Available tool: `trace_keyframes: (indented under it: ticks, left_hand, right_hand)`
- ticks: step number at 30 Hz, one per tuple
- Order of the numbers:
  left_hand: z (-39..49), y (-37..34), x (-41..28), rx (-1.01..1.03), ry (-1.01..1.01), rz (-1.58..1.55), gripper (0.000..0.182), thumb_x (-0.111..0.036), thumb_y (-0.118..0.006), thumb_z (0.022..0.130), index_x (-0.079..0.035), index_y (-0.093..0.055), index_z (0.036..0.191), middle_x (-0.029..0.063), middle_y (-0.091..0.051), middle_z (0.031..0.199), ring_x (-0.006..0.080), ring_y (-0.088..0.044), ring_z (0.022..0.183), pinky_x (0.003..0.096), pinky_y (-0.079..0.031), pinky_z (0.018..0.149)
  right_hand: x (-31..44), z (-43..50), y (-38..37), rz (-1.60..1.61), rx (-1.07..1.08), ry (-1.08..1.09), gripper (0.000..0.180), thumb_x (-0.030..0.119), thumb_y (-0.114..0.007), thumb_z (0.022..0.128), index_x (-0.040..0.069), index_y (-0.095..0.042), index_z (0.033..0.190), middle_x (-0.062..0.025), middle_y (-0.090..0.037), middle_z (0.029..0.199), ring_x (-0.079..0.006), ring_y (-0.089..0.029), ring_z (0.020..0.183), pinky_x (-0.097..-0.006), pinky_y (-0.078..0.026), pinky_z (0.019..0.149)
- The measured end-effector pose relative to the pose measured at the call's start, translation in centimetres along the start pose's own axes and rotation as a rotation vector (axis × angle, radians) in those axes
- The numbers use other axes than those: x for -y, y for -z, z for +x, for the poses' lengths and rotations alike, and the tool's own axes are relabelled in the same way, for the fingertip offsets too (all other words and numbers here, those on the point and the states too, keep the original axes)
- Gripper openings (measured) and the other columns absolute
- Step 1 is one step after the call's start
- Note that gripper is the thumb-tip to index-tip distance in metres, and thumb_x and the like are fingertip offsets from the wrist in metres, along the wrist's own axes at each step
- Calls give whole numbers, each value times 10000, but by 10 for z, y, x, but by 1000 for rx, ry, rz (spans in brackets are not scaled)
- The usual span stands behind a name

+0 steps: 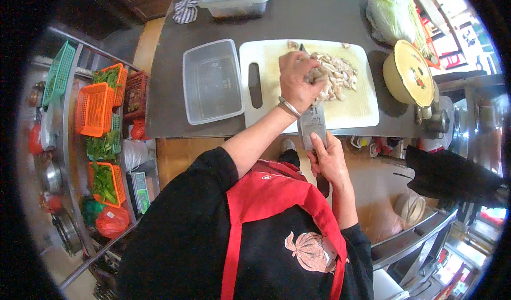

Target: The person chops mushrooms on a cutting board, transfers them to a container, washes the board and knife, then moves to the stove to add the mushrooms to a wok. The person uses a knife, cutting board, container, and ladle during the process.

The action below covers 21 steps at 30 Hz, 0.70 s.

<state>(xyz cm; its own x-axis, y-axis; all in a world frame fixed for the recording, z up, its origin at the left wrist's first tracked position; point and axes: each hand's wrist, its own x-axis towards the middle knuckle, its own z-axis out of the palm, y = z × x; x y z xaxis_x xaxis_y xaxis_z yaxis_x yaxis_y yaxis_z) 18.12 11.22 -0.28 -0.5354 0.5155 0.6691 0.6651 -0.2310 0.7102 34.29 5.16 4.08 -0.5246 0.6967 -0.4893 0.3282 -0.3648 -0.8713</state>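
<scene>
My right hand [329, 158] grips a cleaver [312, 124] by its dark handle, with thumb and fingers at the base of the blade. The flat blade reaches over the near edge of a white cutting board [271, 112] and passes beneath my left hand [297, 78]. That hand wears a bracelet and curls its fingers around some pale chopped meat pieces [341, 74]; others lie heaped to its right on the board. Part of the blade and some pieces are hidden under the left hand. Left of the board, touching or nearly touching it, stands a clear plastic container [213, 84] without a lid.
A lidded plastic box [237, 0] and a striped cloth [186, 8] are at the table's far side. On the right stand a yellow lidded enamel pot [411, 74] and bagged leafy vegetables [391, 16]. Orange baskets [94, 110] of greens fill a rack on the left.
</scene>
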Motion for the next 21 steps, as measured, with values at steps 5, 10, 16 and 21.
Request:
trace_keyframes:
  ticks: [5,10,16,21]
  left_hand:
    - [36,80,24,-181,8,5,364,-61,-758,564,-112,-629,900,61,-602,973,250,-534,963,358,-430,860]
    - [22,153,90,-164,299,342,325,-150,-688,712,-98,-597,1019,104,-589,1020,301,-550,946,387,-434,855]
    - [12,149,97,270,388,879,400,-201,-602,791,-118,-540,1177,102,-520,1214,315,-430,1154,420,-307,998]
    - [2,43,56,320,40,222,460,-215,-641,779,-100,-498,1201,160,-501,1208,323,-432,1158,425,-307,1007]
  right_hand:
    - [40,4,-51,-318,135,279,190,194,-459,921,11,-496,884,-54,-477,569,-146,-440,457,-291,-361,421]
    - [48,33,-86,-770,75,386,228,165,-469,868,-39,-518,958,-293,-581,779,-465,-563,822,-493,-446,739]
    - [31,31,-12,-327,123,75,170,190,-463,913,25,-504,914,-18,-474,572,-98,-433,448,-260,-370,396]
    - [-19,2,72,47,-59,-20,169,211,-467,930,44,-485,944,-6,-444,549,-82,-370,366,-237,-326,349]
